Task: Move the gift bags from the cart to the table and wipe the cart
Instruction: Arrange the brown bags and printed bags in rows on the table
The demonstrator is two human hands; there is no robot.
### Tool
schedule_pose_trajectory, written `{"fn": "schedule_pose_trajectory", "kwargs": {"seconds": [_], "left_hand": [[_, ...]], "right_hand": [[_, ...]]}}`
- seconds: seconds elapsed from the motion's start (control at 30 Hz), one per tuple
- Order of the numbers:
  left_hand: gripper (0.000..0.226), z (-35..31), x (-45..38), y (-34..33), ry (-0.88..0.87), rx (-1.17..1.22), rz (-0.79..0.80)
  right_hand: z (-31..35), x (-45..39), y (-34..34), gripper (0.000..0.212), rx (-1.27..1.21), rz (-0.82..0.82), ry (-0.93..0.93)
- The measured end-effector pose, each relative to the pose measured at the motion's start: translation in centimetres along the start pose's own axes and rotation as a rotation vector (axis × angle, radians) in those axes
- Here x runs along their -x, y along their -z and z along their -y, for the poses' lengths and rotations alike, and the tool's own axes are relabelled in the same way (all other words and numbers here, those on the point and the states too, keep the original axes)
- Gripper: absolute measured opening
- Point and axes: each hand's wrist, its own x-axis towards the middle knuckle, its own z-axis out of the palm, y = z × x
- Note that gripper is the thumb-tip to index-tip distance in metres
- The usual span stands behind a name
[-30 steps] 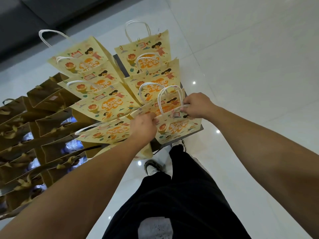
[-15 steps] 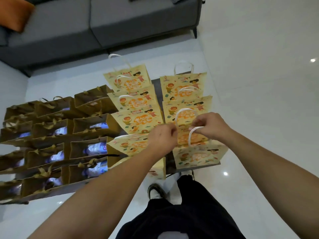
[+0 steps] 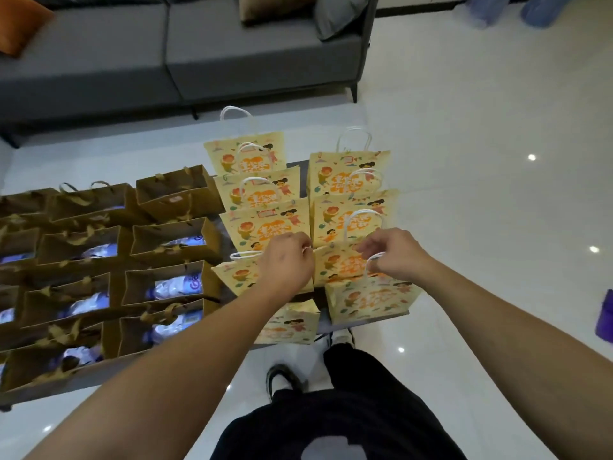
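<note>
Far left: brown paper bags (image 3: 99,260) stand in rows on the counter (image 3: 49,391), tops open, pale wrapped items inside. Next to them, yellow gift bags (image 3: 262,224) stand in two columns on the dark cart (image 3: 363,322). My left hand (image 3: 287,265) is curled at the top of a near bag in the left column; it seems to pinch a white handle, view poor. My right hand (image 3: 393,257) pinches the white handle (image 3: 371,263) of the nearest right-column bag (image 3: 368,300). Hands are apart, just beside each other. Grey sofa (image 3: 185,54) behind.
</note>
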Motion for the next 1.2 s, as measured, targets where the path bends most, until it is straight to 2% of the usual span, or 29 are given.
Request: {"fn": "schedule_pose_trajectory", "kwargs": {"seconds": [0.07,0.13,0.2,0.27,0.3,0.4,0.43,0.53,0.6,0.67,0.73,0.87,0.97,1.03,1.07,1.13,1.2], "left_hand": [[0.026,0.0,-0.1,-0.2,-0.015,0.000,0.015],[0.029,-0.1,-0.4,-0.2,-0.040,-0.004,0.040],[0.032,-0.5,-1.1,-0.2,-0.044,-0.003,0.060],[0.034,-1.1,-2.1,-0.5,-0.042,-0.015,0.103],[0.036,-1.3,-2.7,-0.9,-0.039,-0.017,0.133],[0.046,-2.0,-4.9,-2.4,-0.001,-0.027,0.271],[0.048,-2.2,-5.5,-3.0,0.016,-0.033,0.325],[0.047,-3.3,-6.9,-4.4,0.014,-0.092,0.492],[0.035,-3.7,-7.9,-5.2,-0.017,-0.119,0.505],[0.027,-3.7,-9.2,-5.8,0.055,-0.059,0.448],[0.029,-3.6,-10.5,-6.2,0.149,-0.009,0.429],[0.030,-4.0,-11.8,-6.5,0.208,-0.024,0.451],[0.022,-4.1,-11.7,-6.4,0.261,0.078,0.420],[0.017,-4.0,-11.6,-6.0,0.317,0.192,0.371],[0.018,-4.0,-11.7,-5.8,0.354,0.256,0.335],[0.023,-4.1,-11.7,-5.4,0.388,0.329,0.283],[0.025,-4.4,-11.7,-5.2,0.355,0.312,0.280]], "right_hand": [[-0.1,0.8,0.4,0.021,-0.091,-0.065,0.002],[-0.5,1.2,1.1,0.007,-0.216,-0.204,0.022],[-1.2,0.9,1.9,0.014,-0.285,-0.342,0.002],[-2.0,-0.1,2.6,0.009,-0.245,-0.410,-0.063],[-2.4,-0.8,2.9,0.002,-0.163,-0.406,-0.095],[-3.7,-4.1,3.5,0.037,0.160,-0.233,-0.165],[-4.1,-5.2,3.5,0.041,0.258,-0.169,-0.163],[-5.5,-7.9,3.0,0.027,0.410,-0.051,-0.097],[-5.9,-9.2,2.9,0.025,0.333,-0.031,-0.100],[-6.0,-10.4,3.0,0.029,0.271,-0.040,-0.108],[-5.9,-11.4,3.2,0.033,0.280,-0.042,-0.106],[-6.1,-12.6,3.4,0.030,0.303,-0.004,-0.084],[-6.2,-12.5,4.2,0.028,0.068,0.018,-0.106],[-6.0,-12.2,5.0,0.030,-0.162,-0.062,-0.136],[-6.0,-12.2,5.3,0.028,-0.200,-0.159,-0.139],[-6.1,-12.6,5.6,0.016,-0.153,-0.380,-0.119],[-5.5,-13.1,5.8,0.012,-0.125,-0.479,-0.070]]}}
